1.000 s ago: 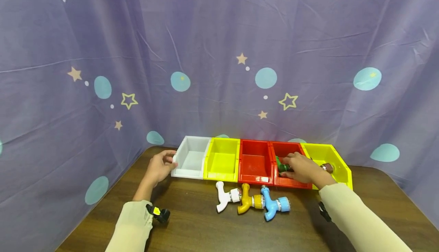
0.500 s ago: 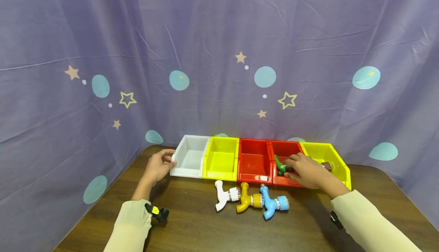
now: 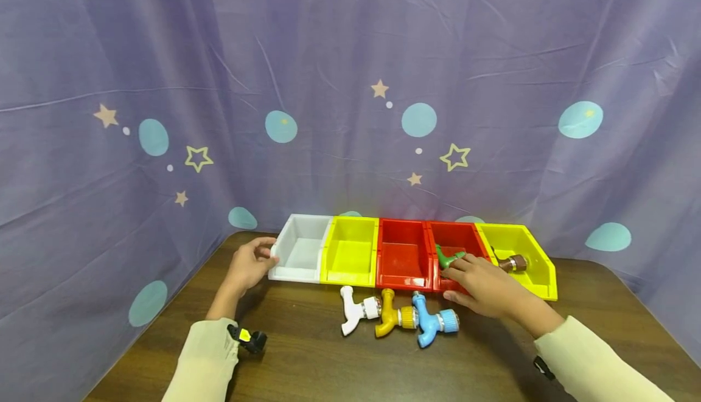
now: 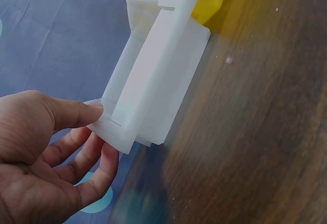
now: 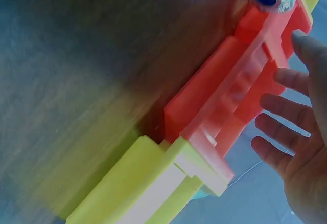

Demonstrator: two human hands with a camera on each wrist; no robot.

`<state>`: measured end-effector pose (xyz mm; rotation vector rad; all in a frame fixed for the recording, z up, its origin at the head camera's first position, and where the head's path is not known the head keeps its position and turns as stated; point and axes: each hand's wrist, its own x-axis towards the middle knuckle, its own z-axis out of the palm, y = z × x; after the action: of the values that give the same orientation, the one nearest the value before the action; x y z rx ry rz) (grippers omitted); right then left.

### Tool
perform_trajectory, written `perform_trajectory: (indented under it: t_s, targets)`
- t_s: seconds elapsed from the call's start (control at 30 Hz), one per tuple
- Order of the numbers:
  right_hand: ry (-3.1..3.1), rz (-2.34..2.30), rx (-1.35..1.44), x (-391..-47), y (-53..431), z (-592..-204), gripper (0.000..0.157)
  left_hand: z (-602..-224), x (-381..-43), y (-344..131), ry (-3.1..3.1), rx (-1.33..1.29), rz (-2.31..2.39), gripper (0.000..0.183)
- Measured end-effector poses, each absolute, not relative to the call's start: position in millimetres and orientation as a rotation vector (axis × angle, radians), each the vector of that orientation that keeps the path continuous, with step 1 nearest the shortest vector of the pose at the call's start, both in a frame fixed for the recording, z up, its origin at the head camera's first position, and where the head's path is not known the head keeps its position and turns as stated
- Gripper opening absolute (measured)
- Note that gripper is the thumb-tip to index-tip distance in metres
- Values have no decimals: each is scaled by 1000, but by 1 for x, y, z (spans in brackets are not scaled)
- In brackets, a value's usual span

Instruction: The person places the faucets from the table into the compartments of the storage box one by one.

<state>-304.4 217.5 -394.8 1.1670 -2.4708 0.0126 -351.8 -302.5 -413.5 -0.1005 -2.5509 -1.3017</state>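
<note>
Green tap lies in the right red bin, just past the right hand's fingertips. One end of it points away from the hand, towards the bin's far left corner; the hand hides part of the rest, so its full long axis cannot be told. Left of that hand stand the other red bin and a yellow bin; to its right, another yellow bin holds a brown tap. Nearer the person, leftward of the same hand, lie white, ochre and blue taps. The right hand reaches across the bin's front edge, fingers extended and spread wide; fingertip contact with the tap cannot be told. The left hand pinches the white bin by its outer rim, thumb above, fingers below.
</note>
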Motion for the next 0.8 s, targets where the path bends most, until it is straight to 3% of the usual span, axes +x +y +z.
perform_trajectory:
  t_s: [0.43,0.6,0.8]
  targets:
    - [-2530,-42,1263,-274,197,-400,53,-414,-352,-303,-2556,-90,-1325,48]
    - [-2534,-17,1294,-266,188,-402,52,-414,-352,-303,-2560,-86,-1332,48]
    - [-2528,-71,1251,-258,178,-408,63,-415,-353,-303,-2558,-85,-1323,47]
